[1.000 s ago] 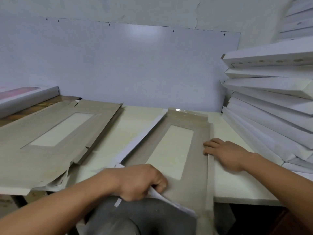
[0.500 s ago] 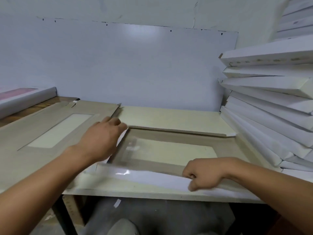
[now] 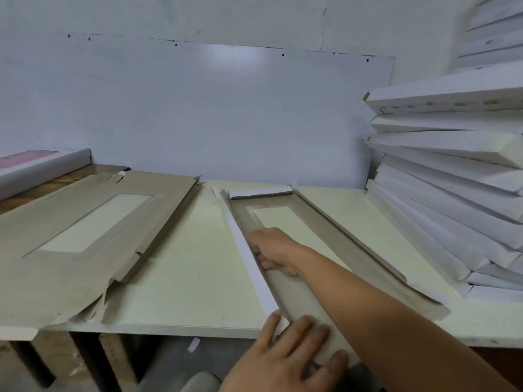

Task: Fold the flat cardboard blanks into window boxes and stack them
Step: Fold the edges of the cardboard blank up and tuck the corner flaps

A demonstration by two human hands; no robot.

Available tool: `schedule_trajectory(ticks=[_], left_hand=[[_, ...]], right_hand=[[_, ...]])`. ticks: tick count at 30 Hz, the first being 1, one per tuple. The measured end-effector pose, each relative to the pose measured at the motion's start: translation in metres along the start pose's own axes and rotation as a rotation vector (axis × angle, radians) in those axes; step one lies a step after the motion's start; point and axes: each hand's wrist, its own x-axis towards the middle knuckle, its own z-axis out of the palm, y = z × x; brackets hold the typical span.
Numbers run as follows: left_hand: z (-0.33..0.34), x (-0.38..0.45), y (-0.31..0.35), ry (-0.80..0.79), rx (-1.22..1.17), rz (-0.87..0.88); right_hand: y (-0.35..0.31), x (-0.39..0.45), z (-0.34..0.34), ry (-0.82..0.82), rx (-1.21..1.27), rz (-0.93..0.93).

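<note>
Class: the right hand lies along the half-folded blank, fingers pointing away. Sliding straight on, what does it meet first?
Probably the short white end flap standing at the far end of the grey-brown windowed cardboard blank; the right hand first crosses its clear window. Depth is uncertain.

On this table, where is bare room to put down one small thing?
Bare strip between the stack of flat blanks and the box being folded. A smaller patch lies behind that box, toward the wall. The right side is crowded by the finished boxes.
</note>
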Motion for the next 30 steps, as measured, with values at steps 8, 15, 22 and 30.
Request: schedule_trajectory(ticks=[8,15,22,30], left_hand=[[0.003,0.007,-0.024,0.114,0.095,-0.111],[0.004,-0.005,-0.091,0.014,-0.146,-0.323],[0.003,-0.003,-0.118,0.109,-0.353,-0.585],[0.003,0.023,-0.075,0.126,-0.078,-0.210]], right_hand=[[0.019,-0.024,-0.035,-0.162,-0.252,-0.057],[0.037,-0.086,-0.089,-0.274,-0.752,-0.154],[0.065,-0.088,-0.106,-0.022,-0.748,-0.235],[0.086,-0.074,-0.077,0.221,-0.859,-0.380]])
